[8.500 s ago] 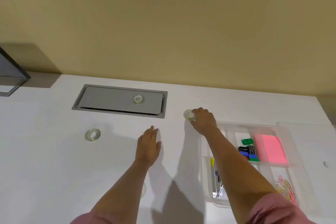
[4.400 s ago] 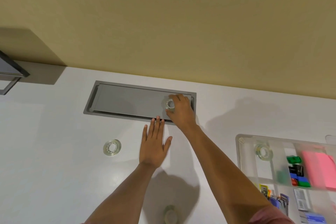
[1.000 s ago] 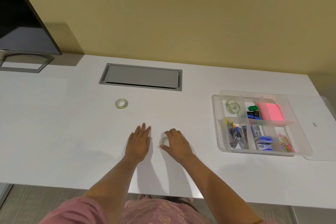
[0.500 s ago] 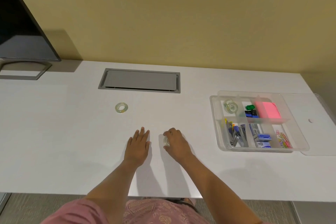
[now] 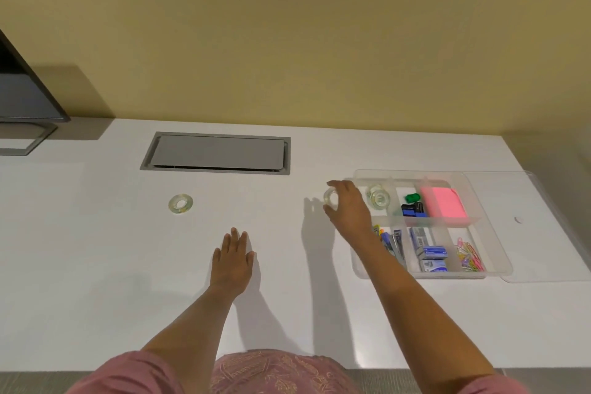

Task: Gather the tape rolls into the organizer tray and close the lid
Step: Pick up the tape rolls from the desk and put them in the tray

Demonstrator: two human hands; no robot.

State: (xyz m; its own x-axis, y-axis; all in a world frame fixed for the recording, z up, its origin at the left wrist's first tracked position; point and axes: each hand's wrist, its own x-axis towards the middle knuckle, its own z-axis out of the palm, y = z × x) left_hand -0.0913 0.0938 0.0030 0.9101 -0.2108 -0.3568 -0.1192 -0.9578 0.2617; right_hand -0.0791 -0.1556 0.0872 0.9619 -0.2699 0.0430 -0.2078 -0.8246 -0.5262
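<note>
Clear plastic caught the light as we carried a tape roll [image 5: 330, 196] toward the organizer tray [image 5: 358, 265] on the white desk [image 5: 96, 265]. Our right hand [image 5: 347, 209] was closed around the roll, thumb and fingertips pinching its rim, just short of the tray's left wall. Our left hand [image 5: 233, 261] lay flat and empty on the desk, fingers spread.

We judged this the carrying step. The next move called for lifting the roll over the wall and releasing it in the back-left compartment, where other rolls [image 5: 378, 198] already sat.

One loose roll [image 5: 180, 204] remained well apart to the left, beyond our left hand and in front of the grey hatch [image 5: 217, 153]. The lid [image 5: 527, 221] lay open to the tray's right, not yet closed.
</note>
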